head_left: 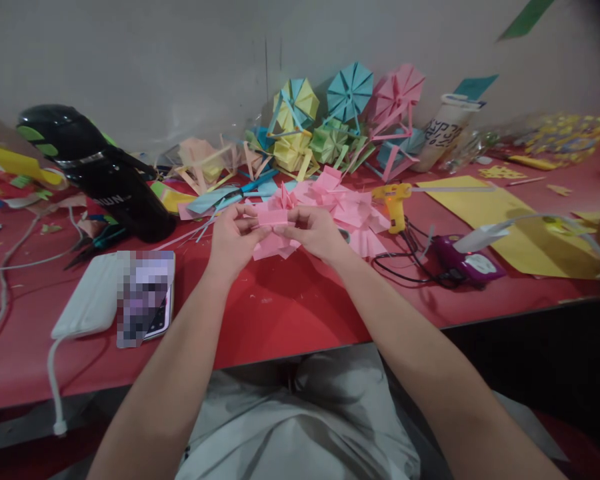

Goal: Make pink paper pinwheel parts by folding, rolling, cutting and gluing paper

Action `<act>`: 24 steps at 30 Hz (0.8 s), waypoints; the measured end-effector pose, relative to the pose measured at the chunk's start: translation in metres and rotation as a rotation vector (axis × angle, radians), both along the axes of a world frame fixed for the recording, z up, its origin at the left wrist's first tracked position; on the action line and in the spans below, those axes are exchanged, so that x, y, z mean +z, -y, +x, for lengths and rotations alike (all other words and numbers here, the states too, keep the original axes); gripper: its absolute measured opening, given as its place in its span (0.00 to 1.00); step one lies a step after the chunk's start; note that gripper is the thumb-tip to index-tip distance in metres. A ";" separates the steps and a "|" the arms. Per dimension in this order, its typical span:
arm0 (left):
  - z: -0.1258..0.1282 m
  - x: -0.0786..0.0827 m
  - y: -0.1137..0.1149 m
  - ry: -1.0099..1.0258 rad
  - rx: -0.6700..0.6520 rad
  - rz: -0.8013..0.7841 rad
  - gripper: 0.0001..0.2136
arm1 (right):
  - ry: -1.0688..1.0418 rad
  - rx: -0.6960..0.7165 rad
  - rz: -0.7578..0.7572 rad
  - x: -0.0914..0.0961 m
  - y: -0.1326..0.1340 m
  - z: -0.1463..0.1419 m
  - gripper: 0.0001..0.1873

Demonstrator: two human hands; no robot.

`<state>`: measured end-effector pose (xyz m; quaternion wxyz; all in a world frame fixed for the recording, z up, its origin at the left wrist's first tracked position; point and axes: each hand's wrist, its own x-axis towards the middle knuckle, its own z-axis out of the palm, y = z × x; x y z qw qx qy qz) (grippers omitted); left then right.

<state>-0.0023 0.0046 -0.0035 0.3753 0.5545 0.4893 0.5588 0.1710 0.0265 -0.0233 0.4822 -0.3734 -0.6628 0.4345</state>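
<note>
you hold a small pink paper piece (273,219) pinched between the fingertips of your left hand (231,235) and right hand (317,230). the side facing you is a flat band, wider than tall and roughly level, its lower edge near your thumbs. just behind it and spreading to your right lies a loose heap of pink folded papers (333,199), creased flaps and corners sticking up at various angles. pink paper with a jagged edge (277,249) shows below your thumbs; whether it joins the held piece is unclear.
</note>
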 end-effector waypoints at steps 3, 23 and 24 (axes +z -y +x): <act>0.000 0.001 0.001 -0.004 0.001 0.000 0.17 | -0.049 -0.010 -0.011 0.003 0.003 -0.002 0.26; 0.001 0.004 0.003 -0.036 -0.069 0.029 0.15 | 0.067 -0.001 0.042 0.006 0.003 0.002 0.23; 0.001 0.004 0.004 -0.037 -0.073 0.025 0.15 | 0.079 -0.002 0.043 0.006 0.004 0.002 0.24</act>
